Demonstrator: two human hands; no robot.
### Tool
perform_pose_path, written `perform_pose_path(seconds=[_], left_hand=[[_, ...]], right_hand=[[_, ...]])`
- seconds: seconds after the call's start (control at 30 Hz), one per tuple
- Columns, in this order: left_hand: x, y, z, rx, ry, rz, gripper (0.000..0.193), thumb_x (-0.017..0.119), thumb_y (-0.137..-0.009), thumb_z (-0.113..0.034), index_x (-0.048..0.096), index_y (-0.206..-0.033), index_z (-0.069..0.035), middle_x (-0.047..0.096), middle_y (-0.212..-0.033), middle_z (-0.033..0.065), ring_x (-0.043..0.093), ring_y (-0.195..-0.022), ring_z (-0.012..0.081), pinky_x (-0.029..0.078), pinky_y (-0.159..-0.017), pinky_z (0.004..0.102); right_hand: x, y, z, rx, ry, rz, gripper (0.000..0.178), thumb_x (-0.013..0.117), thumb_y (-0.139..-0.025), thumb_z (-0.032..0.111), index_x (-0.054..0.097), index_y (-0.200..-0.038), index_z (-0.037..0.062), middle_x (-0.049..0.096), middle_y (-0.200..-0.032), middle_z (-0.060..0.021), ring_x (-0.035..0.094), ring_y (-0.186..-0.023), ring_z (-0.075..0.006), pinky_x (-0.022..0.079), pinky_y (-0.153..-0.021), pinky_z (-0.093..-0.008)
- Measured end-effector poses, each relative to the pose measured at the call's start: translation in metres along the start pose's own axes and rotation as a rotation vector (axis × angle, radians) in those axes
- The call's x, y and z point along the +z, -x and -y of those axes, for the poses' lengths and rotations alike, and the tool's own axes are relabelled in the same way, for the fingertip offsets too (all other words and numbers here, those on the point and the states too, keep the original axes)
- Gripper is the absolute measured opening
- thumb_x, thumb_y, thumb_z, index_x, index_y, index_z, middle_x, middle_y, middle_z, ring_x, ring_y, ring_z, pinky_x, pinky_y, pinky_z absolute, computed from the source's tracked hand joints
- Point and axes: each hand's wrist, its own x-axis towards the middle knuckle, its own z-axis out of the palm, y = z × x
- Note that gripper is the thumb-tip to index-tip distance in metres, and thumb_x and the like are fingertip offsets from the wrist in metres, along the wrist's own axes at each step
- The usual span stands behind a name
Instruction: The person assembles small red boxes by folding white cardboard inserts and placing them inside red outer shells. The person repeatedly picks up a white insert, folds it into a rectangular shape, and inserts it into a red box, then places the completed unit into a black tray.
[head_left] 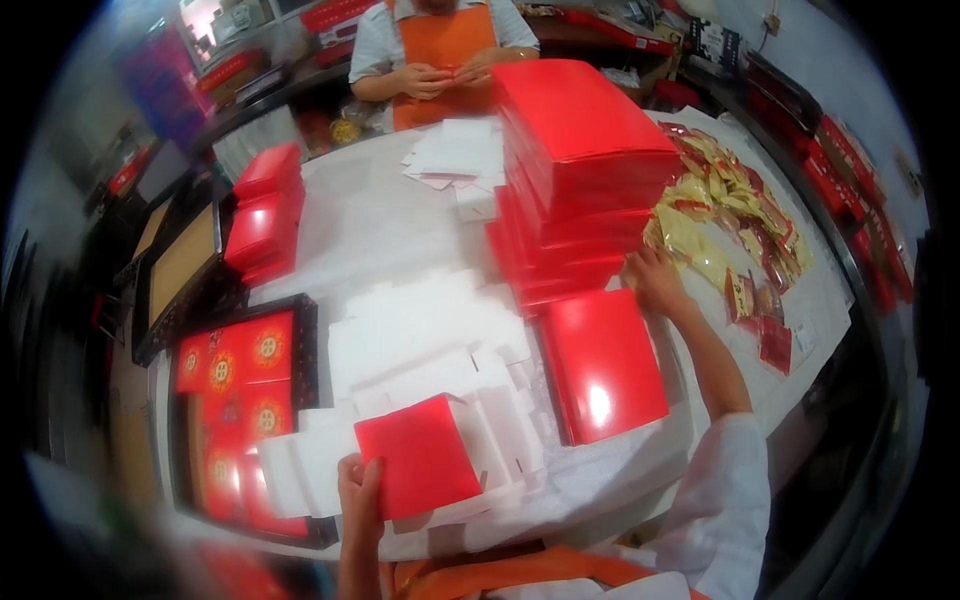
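My left hand [360, 492] grips the left edge of a red box [418, 458] with a smooth square face, thumb on top. White card shows beside its right side; whether it belongs to this box I cannot tell. My right hand [656, 280] is stretched out to the near left edge of a heap of yellow and red sachets [715, 215]. Its fingers are curled, and what they hold, if anything, is hidden. Just left of that hand rises a tall pile of red card [590, 120], with a lower red stack [605, 370] in front.
Flattened white card pieces [420, 330] cover the table's middle. On the left lies a dark-edged tray [310, 350] of patterned red boxes, with smaller red stacks [265, 215] behind. Across the table a person in an orange apron [447, 50] works with both hands.
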Motion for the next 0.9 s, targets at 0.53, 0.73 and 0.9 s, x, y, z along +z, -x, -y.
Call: perform_pose_path(seconds=[0.53, 0.73, 0.9], left_hand=[[-0.007, 0.025, -0.002, 0.477, 0.0, 0.114, 0.063, 0.052, -0.084, -0.017, 0.017, -0.135, -0.009, 0.046, -0.116, 0.0151, 0.048, -0.103, 0.0186, 0.042, -0.085, 0.0308], [-0.015, 0.037, 0.0, 0.596, 0.092, -0.022, 0.065, 0.052, -0.083, -0.013, 0.015, -0.137, -0.008, 0.046, -0.116, 0.0163, 0.047, -0.104, 0.018, 0.041, -0.085, 0.0321], [-0.025, 0.034, 0.014, 0.647, 0.084, 0.045, 0.067, 0.052, -0.083, -0.014, 0.013, -0.137, -0.008, 0.045, -0.119, 0.0154, 0.047, -0.105, 0.0181, 0.042, -0.086, 0.0316]], right_hand=[[-0.189, 0.089, 0.225, 0.428, -1.537, -0.235, 0.047, 0.05, -0.078, 0.003, 0.036, -0.123, 0.0022, 0.049, -0.112, -0.0111, 0.05, -0.106, -0.0203, 0.044, -0.09, -0.0351], [-0.179, 0.054, 0.287, 0.286, -1.475, 0.223, 0.04, 0.052, -0.08, 0.002, 0.038, -0.118, 0.003, 0.048, -0.107, -0.0073, 0.049, -0.099, -0.0131, 0.043, -0.084, -0.0273], [-0.172, 0.044, 0.3, 0.155, -1.357, 0.344, 0.04, 0.052, -0.082, 0.007, 0.037, -0.118, 0.0014, 0.048, -0.107, -0.01, 0.05, -0.097, -0.0133, 0.042, -0.082, -0.0259]])
